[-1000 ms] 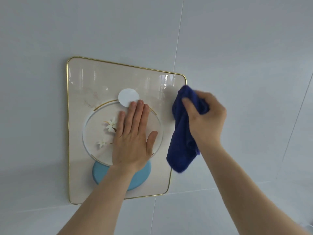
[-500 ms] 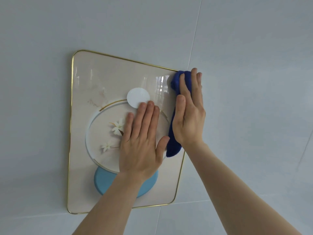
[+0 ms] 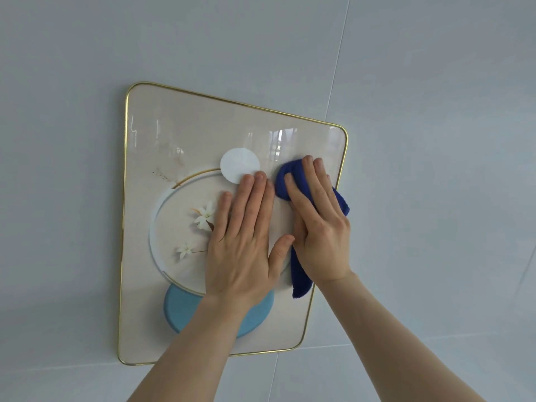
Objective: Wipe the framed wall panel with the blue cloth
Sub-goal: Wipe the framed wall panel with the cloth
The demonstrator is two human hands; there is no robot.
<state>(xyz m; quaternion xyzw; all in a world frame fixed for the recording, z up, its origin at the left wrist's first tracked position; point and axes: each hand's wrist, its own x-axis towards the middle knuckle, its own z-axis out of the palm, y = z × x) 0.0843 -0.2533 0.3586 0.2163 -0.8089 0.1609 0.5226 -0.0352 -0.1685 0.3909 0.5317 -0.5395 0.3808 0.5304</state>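
No legible text, label, brand, number or sign appears on the gold-framed cream wall panel with its printed circles and white flowers (image 3: pixel 179 134), nor on the pale grey tiled wall (image 3: pixel 435 111).

panel (image 3: pixel 179 134): gold-rimmed, glossy beige, flower print, flat on wall | cloth (image 3: pixel 282 181): dark blue, bunched, pressed against panel's right side

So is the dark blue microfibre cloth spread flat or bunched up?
Bunched: the dark blue microfibre cloth bulges in a wad under the right hand, one end hanging below it.
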